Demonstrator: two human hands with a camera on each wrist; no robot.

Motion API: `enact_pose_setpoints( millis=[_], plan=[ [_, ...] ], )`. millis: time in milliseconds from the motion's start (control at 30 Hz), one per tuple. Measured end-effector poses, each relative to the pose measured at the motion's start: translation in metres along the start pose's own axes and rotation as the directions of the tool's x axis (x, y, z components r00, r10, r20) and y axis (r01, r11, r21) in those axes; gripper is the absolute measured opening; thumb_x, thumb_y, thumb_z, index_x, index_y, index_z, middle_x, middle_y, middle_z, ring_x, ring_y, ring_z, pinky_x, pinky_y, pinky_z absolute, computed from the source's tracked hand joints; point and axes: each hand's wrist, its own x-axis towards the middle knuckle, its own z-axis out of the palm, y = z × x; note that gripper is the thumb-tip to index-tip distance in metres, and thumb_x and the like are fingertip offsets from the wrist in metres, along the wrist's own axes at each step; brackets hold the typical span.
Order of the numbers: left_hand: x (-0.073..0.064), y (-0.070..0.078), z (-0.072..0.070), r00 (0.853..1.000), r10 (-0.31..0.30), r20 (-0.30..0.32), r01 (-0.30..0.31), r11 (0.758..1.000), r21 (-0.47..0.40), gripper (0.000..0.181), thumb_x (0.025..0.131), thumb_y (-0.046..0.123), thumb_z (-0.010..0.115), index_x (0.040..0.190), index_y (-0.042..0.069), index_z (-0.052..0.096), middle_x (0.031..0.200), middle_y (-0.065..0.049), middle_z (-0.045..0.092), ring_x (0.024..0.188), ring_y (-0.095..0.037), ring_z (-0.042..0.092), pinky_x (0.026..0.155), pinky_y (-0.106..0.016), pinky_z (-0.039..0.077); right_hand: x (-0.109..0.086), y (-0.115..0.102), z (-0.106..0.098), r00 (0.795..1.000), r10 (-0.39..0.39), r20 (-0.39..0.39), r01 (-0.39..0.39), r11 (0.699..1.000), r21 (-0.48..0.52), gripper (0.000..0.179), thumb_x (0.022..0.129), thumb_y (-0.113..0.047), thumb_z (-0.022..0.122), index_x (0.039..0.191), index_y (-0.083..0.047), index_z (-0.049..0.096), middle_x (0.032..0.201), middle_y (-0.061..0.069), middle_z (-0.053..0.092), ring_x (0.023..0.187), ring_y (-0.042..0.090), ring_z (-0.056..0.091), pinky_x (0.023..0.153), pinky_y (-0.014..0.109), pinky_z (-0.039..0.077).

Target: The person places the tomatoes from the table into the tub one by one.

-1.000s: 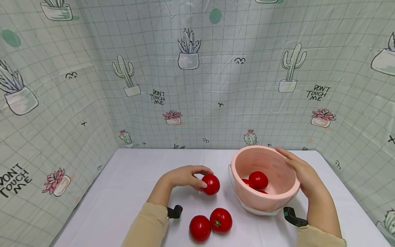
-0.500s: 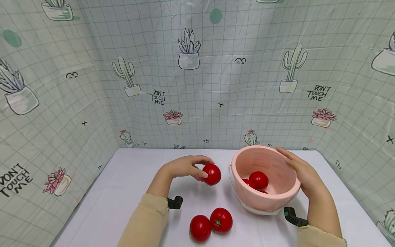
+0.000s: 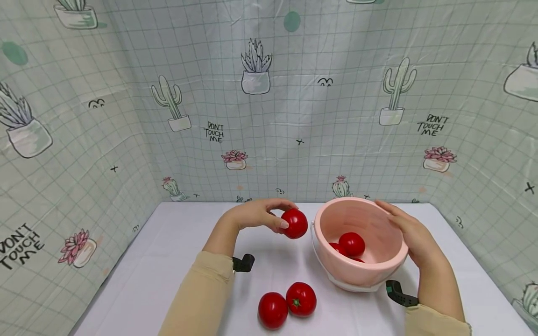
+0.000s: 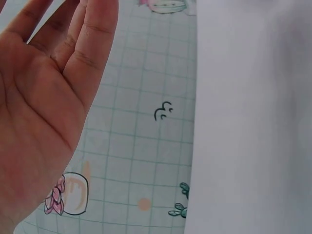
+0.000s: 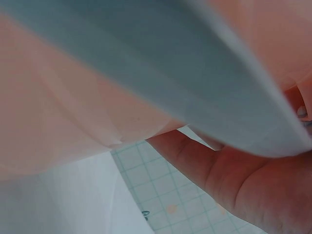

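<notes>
Above the white bench, just left of a round pink plastic bucket with red tomatoes inside, gripping a round, glossy red tomato in the left hand. Holding the bucket's rim with the right hand, with two more tomatoes touching on the bench.

The head camera looks forward and down over the table, far enough back to take in the whole bucket and the cloth behind. The left wrist camera sits close to the palm of the left hand, turned so the table edge runs upright; it shares that hand, table and cloth with the head view. The right wrist camera faces the bucket from very near, sharing it and the right hand with the head view
</notes>
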Motion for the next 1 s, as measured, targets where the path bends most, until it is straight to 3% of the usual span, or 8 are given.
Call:
enact_pose_setpoints(
  millis=[267, 667, 800, 1000],
  plan=[
    [0.015, 0.020, 0.000, 0.999, 0.031, 0.016, -0.031, 0.999, 0.006, 0.043, 0.087, 0.034, 0.074, 0.127, 0.034, 0.060, 0.134, 0.005, 0.055, 0.099, -0.026, 0.072, 0.089, -0.037, 0.057, -0.001, 0.000, -0.001, 1.000, -0.004, 0.002, 0.004, 1.000, 0.009, 0.049, 0.108, -0.042, 0.024, 0.156, -0.035, 0.027, 0.164, 0.014, 0.019, 0.150, 0.041, 0.017, 0.115, 0.067, 0.021],
    [0.042, 0.044, 0.012, 0.994, 0.091, 0.066, -0.092, 0.996, 0.015, 0.043, 0.089, 0.029, 0.074, 0.129, 0.031, 0.060, 0.132, 0.005, 0.057, 0.099, -0.028, 0.072, 0.088, -0.034, 0.058, -0.003, 0.001, 0.000, 1.000, -0.001, -0.003, 0.001, 1.000, 0.010, 0.049, 0.108, -0.043, 0.024, 0.156, -0.035, 0.026, 0.164, 0.013, 0.020, 0.149, 0.040, 0.020, 0.115, 0.065, 0.024],
    [0.048, 0.052, 0.016, 0.994, 0.085, 0.076, -0.088, 0.995, 0.038, 0.043, 0.089, 0.030, 0.074, 0.129, 0.031, 0.059, 0.130, 0.006, 0.057, 0.098, -0.022, 0.071, 0.086, -0.034, 0.059, -0.004, -0.001, 0.000, 1.000, 0.009, -0.010, -0.009, 1.000, 0.016, 0.048, 0.107, -0.045, 0.025, 0.155, -0.038, 0.028, 0.164, 0.014, 0.021, 0.149, 0.041, 0.019, 0.115, 0.067, 0.022],
    [0.057, 0.062, 0.022, 0.992, 0.090, 0.089, -0.098, 0.991, 0.089, 0.041, 0.089, 0.031, 0.073, 0.128, 0.034, 0.060, 0.131, 0.008, 0.056, 0.110, -0.014, 0.063, 0.085, -0.031, 0.059, -0.005, -0.001, 0.002, 1.000, 0.012, -0.010, -0.012, 1.000, 0.022, 0.048, 0.107, -0.046, 0.026, 0.154, -0.040, 0.029, 0.164, 0.014, 0.021, 0.149, 0.041, 0.019, 0.115, 0.067, 0.022]
  ],
)
